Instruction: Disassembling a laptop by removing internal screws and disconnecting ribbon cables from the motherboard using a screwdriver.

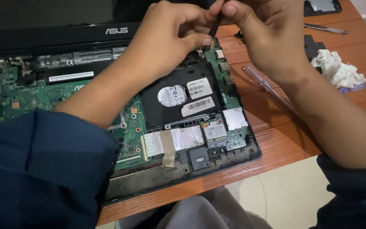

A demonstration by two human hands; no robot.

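Note:
An opened laptop [234, 157] lies on a wooden table, its green circuit board [30, 99] and black hard drive [176, 99] exposed. My left hand [166, 36] reaches across the board and pinches the lower part of a thin dark tool [214, 26] near the drive's far corner. Just to its right, my right hand [261, 32] grips the same tool's top end. The tool's tip is hidden behind my fingers. Dark blue sleeves cover both forearms.
A clear-handled screwdriver [263, 85] lies on the table [284, 140] right of the laptop. Crumpled white tissue [339, 70] sits at the right edge. Dark parts [323, 6] and a metal tool [325, 28] lie at the far right. The laptop's screen [43, 17] stands behind.

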